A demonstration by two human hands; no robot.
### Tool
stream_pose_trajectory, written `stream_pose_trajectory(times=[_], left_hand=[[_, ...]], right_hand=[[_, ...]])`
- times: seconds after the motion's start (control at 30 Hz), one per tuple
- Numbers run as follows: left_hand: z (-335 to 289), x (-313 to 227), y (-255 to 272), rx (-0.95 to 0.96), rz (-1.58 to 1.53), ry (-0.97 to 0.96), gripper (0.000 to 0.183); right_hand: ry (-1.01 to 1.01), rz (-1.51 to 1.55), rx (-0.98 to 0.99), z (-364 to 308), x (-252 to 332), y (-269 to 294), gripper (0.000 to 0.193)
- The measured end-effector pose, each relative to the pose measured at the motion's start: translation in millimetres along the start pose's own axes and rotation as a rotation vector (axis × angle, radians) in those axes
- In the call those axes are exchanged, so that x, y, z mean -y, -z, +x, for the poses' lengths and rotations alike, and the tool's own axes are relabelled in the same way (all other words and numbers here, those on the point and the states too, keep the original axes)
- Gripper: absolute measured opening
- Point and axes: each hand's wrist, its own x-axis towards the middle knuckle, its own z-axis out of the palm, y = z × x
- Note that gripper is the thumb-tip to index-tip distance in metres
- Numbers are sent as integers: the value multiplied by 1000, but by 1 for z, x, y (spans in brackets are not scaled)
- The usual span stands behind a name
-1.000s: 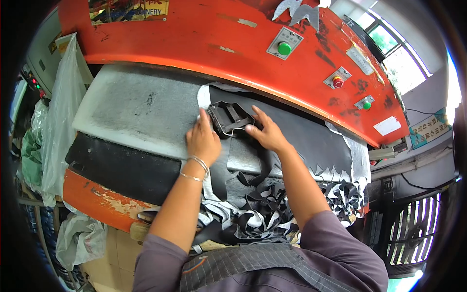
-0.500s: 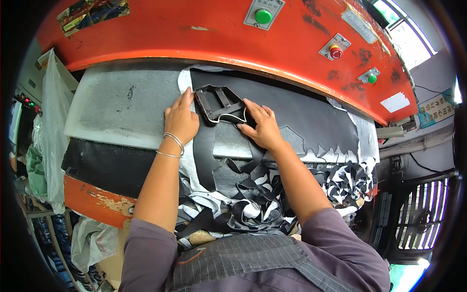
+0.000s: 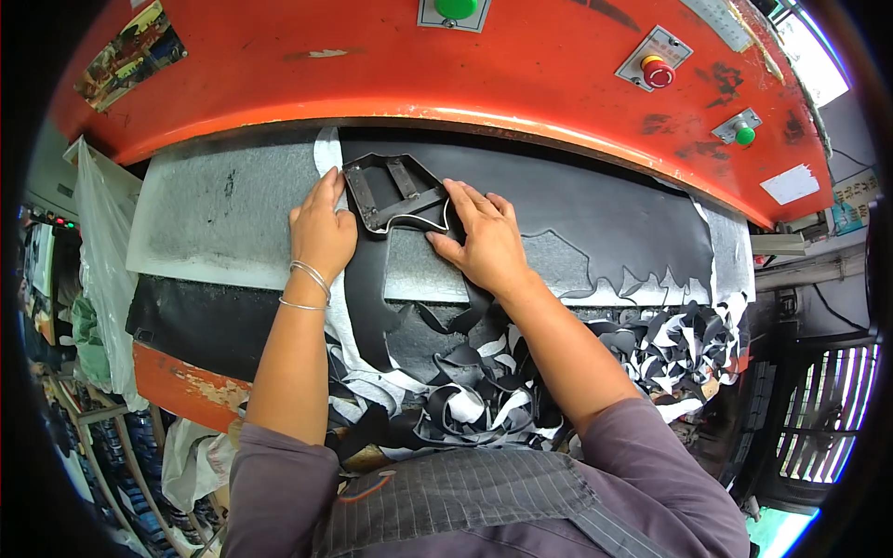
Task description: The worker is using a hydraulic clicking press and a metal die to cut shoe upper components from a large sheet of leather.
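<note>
A black metal cutting die (image 3: 406,177) with crossbars and a curved lower edge lies on a black sheet (image 3: 595,191), close to the sheet's left edge. My left hand (image 3: 323,228) rests along the die's left side, fingers together and fingertips against it. My right hand (image 3: 488,237) grips the right side, fingertips on the upper edge and thumb lower down. Shaped gaps run along the near edge of the sheet, and the pale cutting board (image 3: 219,205) shows through them. White backing shows at the sheet's left margin.
A red machine beam (image 3: 372,74) spans the far side, with green buttons (image 3: 744,135) and a red stop button (image 3: 658,72). Black and white offcuts (image 3: 484,395) pile up at the near edge. Clear plastic (image 3: 104,270) hangs at left; a black fan (image 3: 823,409) stands at right.
The whole view has shifted and come slightly closer. Both hands stay on the die, which keeps about the same place near the sheet's left edge.
</note>
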Motion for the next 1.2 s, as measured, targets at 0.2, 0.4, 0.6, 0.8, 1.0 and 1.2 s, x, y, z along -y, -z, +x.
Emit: stream_pose_trajectory(times=[0.2,0.4,0.6,0.8,1.0,1.2], left_hand=[[-1,-4,3,-24,6,-2,55],[-3,-11,14,-10,-65,7,58],[-26,-80,48,-105,-537,126,36],[18,-227,105,-498,-462,-616,5],[16,-241,121,-329,-150,-661,21],[-117,-160,141,62,-46,-218,25]], right_hand=[[5,11,23,-3,1,6,72],[-7,10,10,-11,7,25,79],[6,123,-707,-37,-77,179,48],[-423,149,-1526,7,-166,322,61],[-538,50,-1355,-21,-174,342,75],[97,22,-128,-164,-22,249,45]])
